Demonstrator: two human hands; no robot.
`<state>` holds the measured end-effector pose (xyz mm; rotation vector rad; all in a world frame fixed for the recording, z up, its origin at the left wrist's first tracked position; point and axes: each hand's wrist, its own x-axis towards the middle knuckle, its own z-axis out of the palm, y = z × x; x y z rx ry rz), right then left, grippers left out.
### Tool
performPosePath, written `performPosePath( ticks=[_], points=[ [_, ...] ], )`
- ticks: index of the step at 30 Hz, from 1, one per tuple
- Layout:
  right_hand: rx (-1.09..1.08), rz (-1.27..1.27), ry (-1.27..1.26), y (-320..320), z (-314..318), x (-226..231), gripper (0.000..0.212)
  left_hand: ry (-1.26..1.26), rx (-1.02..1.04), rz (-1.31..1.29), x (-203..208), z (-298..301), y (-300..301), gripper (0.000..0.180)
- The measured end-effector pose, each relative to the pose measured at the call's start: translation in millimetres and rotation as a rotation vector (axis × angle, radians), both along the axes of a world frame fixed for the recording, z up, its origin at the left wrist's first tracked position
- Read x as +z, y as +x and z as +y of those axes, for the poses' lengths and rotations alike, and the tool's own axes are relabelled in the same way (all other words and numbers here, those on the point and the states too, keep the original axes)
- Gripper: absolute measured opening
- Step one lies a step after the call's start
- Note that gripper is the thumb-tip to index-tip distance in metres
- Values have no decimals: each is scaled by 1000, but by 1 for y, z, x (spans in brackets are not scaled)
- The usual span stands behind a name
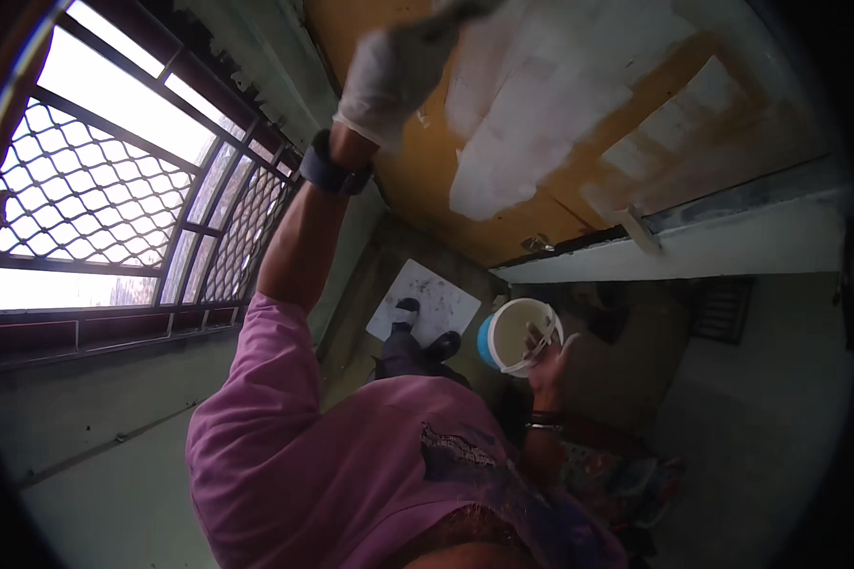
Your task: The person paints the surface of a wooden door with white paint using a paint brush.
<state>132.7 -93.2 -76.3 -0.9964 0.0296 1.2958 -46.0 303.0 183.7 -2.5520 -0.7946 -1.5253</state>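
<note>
Window (114, 185) left, panel (512, 223) ahead, bucket (487, 343) right of feet (406, 309), board (455, 296) beneath feet

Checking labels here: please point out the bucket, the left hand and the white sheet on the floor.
Bucket (486, 343), head view: blue outer wall.
Left hand (381, 87), head view: its gloved middle.
White sheet (454, 302), head view: right part of its surface.

Window (104, 180) glares; dim inside; left hand (384, 81) perhaps motion-blurred; edges bend.
</note>
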Motion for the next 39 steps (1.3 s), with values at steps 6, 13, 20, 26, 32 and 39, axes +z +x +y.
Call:
performPosePath(
  ticks=[6, 13, 20, 26, 32, 39],
  points=[
    [-27, -25, -56, 2, 1, 12, 74, -404, -48, -292, -47, 2, 49, 31],
    [-112, 131, 23, -3, -12, 7, 78, -727, 157, 298, -398, -8, 17, 31],
    [-89, 84, -89, -11, 2, 10, 79, -155, 192, 709, -199, 32, 32, 24],
    [3, 34, -30, -9, 9, 13, 77, -144, 40, 31, -86, 43, 15, 36],
    [-33, 39, -45, -22, -6, 10, 74, -622, 123, 381, -314, -6, 17, 28],
    [-162, -108, -320, -25, 22, 29, 44, -1271, -189, 647, -204, -94, -14, 21]
  ],
)
